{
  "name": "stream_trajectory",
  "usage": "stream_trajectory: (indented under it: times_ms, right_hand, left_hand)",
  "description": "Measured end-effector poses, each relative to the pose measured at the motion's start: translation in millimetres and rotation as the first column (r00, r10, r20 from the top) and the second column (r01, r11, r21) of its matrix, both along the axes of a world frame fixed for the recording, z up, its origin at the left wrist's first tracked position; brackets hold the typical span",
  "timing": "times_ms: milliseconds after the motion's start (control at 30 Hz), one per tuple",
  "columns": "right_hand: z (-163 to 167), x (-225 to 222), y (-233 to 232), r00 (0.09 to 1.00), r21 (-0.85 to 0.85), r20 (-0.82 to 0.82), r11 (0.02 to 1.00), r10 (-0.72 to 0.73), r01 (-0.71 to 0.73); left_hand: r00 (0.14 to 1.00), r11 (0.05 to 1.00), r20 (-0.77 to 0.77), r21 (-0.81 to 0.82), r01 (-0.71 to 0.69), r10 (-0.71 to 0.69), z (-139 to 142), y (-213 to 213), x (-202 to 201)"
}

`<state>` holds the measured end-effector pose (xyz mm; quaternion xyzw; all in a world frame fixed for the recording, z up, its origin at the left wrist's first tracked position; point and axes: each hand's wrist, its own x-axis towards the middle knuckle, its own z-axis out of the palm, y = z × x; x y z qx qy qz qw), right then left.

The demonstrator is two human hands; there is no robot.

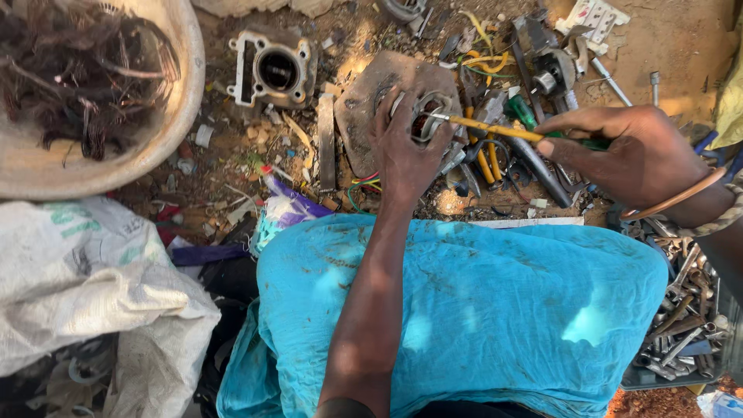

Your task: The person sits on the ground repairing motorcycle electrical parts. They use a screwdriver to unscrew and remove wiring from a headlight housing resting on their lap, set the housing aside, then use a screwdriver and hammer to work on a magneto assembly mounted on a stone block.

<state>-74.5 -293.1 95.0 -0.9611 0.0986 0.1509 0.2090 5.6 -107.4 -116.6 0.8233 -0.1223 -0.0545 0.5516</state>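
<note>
A small metal motor part (430,116) is pinned on a flat slab (364,108) on the ground, mid-scene, by the left hand (406,151), whose fingers are closed around it, while a yellow-handled screwdriver (484,128), gripped tight in the right hand (631,155), is being worked into it; the prying seems under way, and steady leverage without slipping is judged needed next.

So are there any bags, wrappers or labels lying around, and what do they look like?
Woven sack: lower left, crumpled, white with faint green print.
Wrapper: on the ground just above the blue cloth, left of the left hand, crumpled, purple, white and pale blue.
No signs or screens are in view.
</note>
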Motion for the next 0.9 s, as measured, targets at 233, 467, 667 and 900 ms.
stream_trajectory:
  times_ms: [233, 467, 667, 900]
  right_hand:
    - [-14.4, 9.8, -10.1, 0.689, 0.292, -0.648, 0.729, -0.325, 0.619]
    - [-6.3, 17.1, 13.9, 0.796, -0.134, -0.574, 0.981, -0.194, 0.142]
    - [12.1, 35.5, 35.3, 0.749, -0.237, -0.616, 0.964, -0.244, 0.12]
    - [10.2, 43.4, 38.3, 0.735, -0.44, -0.636, 0.893, -0.236, -0.094]
  left_hand:
    - [0.991, 0.992, -0.038, -0.016, 0.124, -0.125, 6.1, 9.4, 4.3]
    - [0.986, 0.988, -0.07, -0.046, 0.146, -0.148, 6.4, 6.6, 5.5]
    - [0.997, 0.996, -0.018, -0.028, 0.08, -0.08, 1.6, -2.4, -0.3]
    - [1.0, 0.999, -0.02, -0.05, 0.022, -0.023, 3.7, -6.4, -5.1]
